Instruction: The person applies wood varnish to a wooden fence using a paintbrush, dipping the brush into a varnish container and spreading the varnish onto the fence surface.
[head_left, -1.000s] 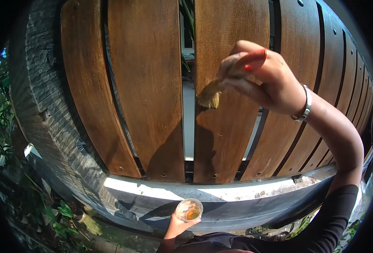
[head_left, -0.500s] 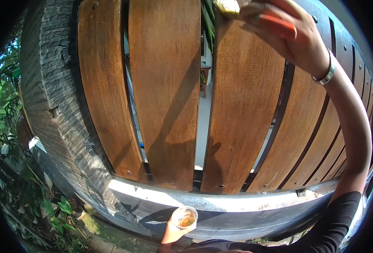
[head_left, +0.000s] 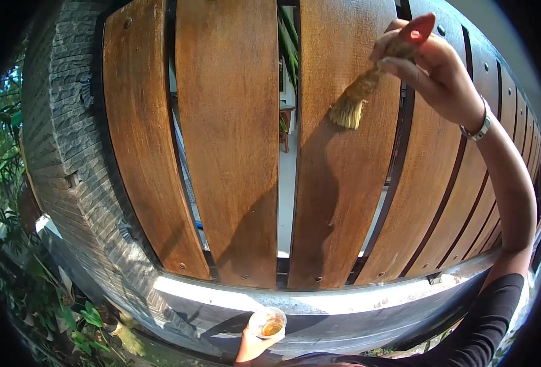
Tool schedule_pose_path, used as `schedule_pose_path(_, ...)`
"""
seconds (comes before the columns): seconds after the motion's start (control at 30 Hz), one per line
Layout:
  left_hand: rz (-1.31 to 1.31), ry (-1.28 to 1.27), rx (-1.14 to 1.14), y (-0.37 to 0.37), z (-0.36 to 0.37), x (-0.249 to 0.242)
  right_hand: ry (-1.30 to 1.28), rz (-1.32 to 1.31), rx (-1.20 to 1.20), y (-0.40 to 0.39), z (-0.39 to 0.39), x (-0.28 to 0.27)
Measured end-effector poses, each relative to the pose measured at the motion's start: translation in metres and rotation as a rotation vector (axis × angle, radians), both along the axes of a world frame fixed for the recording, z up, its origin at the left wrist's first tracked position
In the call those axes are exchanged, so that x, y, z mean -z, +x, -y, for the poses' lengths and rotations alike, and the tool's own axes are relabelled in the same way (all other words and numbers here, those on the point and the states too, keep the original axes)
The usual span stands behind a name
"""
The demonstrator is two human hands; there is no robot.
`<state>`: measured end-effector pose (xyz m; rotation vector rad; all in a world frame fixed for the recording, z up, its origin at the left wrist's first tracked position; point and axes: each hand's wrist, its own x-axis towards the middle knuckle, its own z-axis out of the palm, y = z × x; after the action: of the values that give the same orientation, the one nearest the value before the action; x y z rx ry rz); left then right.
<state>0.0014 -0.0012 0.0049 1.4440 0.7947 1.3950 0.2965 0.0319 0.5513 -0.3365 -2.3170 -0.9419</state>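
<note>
Stonework forms one grey pillar (head_left: 62, 153) at nine o'clock. Beside it stand three broad wooden slats (head_left: 230, 140), with narrower ones crowding toward three o'clock. At six o'clock the left hand (head_left: 250, 344) has its grip closed round one clear cup (head_left: 268, 322) of amber liquid. At one o'clock the right hand (head_left: 432, 67) pinches one brush (head_left: 357, 98), its bristles touching the third slat.

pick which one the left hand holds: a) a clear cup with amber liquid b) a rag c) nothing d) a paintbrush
a: the left hand grips a clear cup with amber liquid low in the view, while the right hand holds the brush against a plank.
</note>
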Motion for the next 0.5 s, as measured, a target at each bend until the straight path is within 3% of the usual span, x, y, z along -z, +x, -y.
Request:
schedule_pose_path(0.07, -0.017, 0.021, -0.014, 0.002, 0.0, -0.003, -0.113, -0.306, -0.006, -0.01, 0.005, -0.033)
schedule_pose_path(0.27, -0.187, 0.063, -0.101, 0.0, 0.003, -0.008, 0.695, -0.089, 0.077, -0.025, 0.024, -0.125)
schedule_pose_path(0.37, -0.178, 0.063, -0.131, 0.001, 0.009, -0.013, 0.786, 0.027, 0.023, -0.028, 0.024, -0.108)
schedule_pose_path(0.5, -0.14, 0.046, -0.119, 0.001, 0.012, -0.007, 0.436, 0.309, 0.069, -0.021, 0.017, -0.008)
